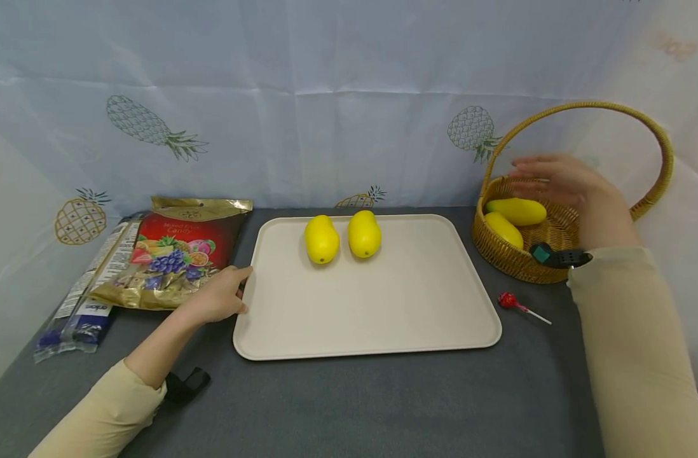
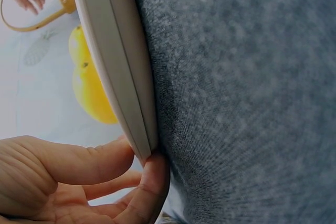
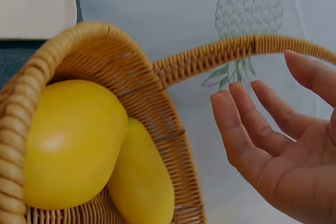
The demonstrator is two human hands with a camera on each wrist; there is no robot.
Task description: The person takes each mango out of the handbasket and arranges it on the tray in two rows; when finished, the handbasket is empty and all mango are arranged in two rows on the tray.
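The left hand [image 1: 220, 296] pinches the tray [image 1: 377, 312] by its left edge, thumb against fingers — a level, unhurried hold seems best, since two yellow fruits [image 1: 322, 240] sit on it. The right hand [image 3: 294, 161], fingers spread and holding nothing, is near the basket's handle [image 1: 589, 105]; any reach into the basket [image 1: 509, 267] (two more yellow fruits [image 1: 517, 212] lie inside) should clear the rim.

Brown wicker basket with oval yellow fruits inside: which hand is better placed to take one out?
The right hand, probably: it is empty, open and by the basket; the left hand grips the left edge of the beige rectangular tray.
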